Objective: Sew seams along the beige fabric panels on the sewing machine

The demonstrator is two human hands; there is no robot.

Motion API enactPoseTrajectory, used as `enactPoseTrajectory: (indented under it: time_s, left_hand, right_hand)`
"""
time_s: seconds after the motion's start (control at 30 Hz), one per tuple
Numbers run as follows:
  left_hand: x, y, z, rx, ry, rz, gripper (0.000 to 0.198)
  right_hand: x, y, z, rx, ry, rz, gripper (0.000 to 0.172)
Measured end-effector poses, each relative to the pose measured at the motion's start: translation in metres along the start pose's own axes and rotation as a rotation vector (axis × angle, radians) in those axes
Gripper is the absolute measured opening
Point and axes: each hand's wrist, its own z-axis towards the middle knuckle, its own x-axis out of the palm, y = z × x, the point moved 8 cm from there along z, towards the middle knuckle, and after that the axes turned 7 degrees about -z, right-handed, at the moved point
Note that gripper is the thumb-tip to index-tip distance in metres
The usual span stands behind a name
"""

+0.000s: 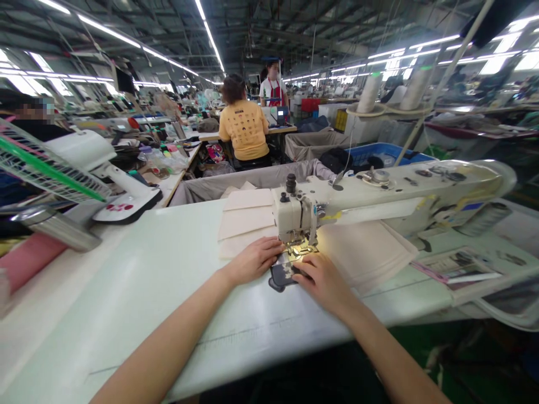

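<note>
A cream industrial sewing machine [295, 216] stands before me, its lamp lighting the needle area. Just left of the presser foot, my left hand [255, 261] lies rather flat, fingers stretched toward the needle plate [301, 251]. My right hand [324, 283] is at the front right of the plate, with bent fingers and the thumb drawn in close to the forefinger. Whatever is between those fingertips is hidden or too small to make out. Beneath the fingers is a dark, worn slide plate [283, 275]. Cream fabric panels [246, 216] lie behind my left hand, and more cream fabric [366, 255] lies under the machine arm.
A white fan [126, 185] and a steel flask [59, 227] stand at the left. At the right sits a tray [458, 266] of small items. Thread cones [369, 94] rise behind the machine. A grey cloth-lined bin [252, 178] and a seated co-worker [244, 126] are beyond the table.
</note>
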Motion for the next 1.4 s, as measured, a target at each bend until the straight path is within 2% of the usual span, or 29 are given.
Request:
enactPoseTrajectory:
  time_s: [0.17,0.27,0.33,0.43,0.6,0.8,0.87,0.9,0.93,1.0,1.07,1.1,1.13,1.2,1.27,1.33,1.4]
  left_hand:
    - [0.005,0.0,-0.003,-0.039,0.016,0.037,0.039]
    - [0.009,0.013,-0.007,-0.198,-0.014,0.1,0.044]
    - [0.009,0.024,-0.011,-0.323,-0.032,0.138,0.055]
    - [0.008,0.031,-0.017,-0.401,-0.002,0.154,0.064]
    - [-0.014,0.034,-0.025,-0.442,-0.008,0.113,0.047]
    - [-0.038,0.033,-0.029,-0.512,-0.067,0.051,0.024]
    - [-0.049,0.031,-0.032,-0.551,-0.138,0.027,0.02]
    - [-0.056,0.029,-0.035,-0.575,-0.203,0.01,0.025]
    - [-0.065,0.029,-0.04,-0.601,-0.311,-0.037,0.032]
    - [-0.081,0.029,-0.059,-0.645,-0.628,-0.232,0.038]
    - [-0.082,0.031,-0.085,-0.678,-0.92,-0.396,0.046]
    - [-0.079,0.029,-0.097,-0.697,-1.003,-0.385,0.055]
    - [-0.074,0.026,-0.105,-0.711,-1.013,-0.289,0.065]
    - [-0.062,0.012,-0.108,-0.679,-0.88,0.007,0.074]
    - [-0.04,-0.006,-0.094,-0.521,-0.572,0.19,0.065]
    - [-0.017,-0.024,-0.083,-0.389,-0.258,0.252,0.052]
    - [-0.006,-0.035,-0.078,-0.394,-0.058,0.292,0.044]
  right_hand:
    - [-0.001,0.008,-0.014,0.027,-0.06,-0.004,0.021]
    - [-0.001,0.008,-0.016,0.035,-0.081,-0.001,0.018]
    - [-0.002,0.006,-0.018,0.04,-0.088,0.006,0.017]
    - [-0.006,0.007,-0.025,0.038,-0.114,0.005,0.018]
    - [-0.011,0.01,-0.034,0.037,-0.175,-0.017,0.02]
    - [-0.008,0.01,-0.029,0.025,-0.161,-0.026,0.019]
    - [-0.007,0.009,-0.029,0.03,-0.156,-0.022,0.018]
    - [-0.007,0.008,-0.03,0.036,-0.152,-0.017,0.018]
    - [-0.006,0.008,-0.03,0.043,-0.144,-0.01,0.018]
    - [-0.006,0.008,-0.03,0.059,-0.131,0.004,0.018]
    - [-0.006,0.007,-0.03,0.073,-0.131,0.027,0.018]
    - [-0.007,0.007,-0.03,0.081,-0.139,0.043,0.018]
    - [-0.009,0.005,-0.03,0.09,-0.15,0.065,0.018]
    - [-0.012,-0.002,-0.03,0.122,-0.172,0.127,0.018]
    - [-0.015,-0.013,-0.03,0.18,-0.189,0.211,0.019]
    - [-0.019,-0.021,-0.028,0.253,-0.196,0.29,0.022]
    - [-0.026,-0.018,-0.027,0.303,-0.217,0.318,0.024]
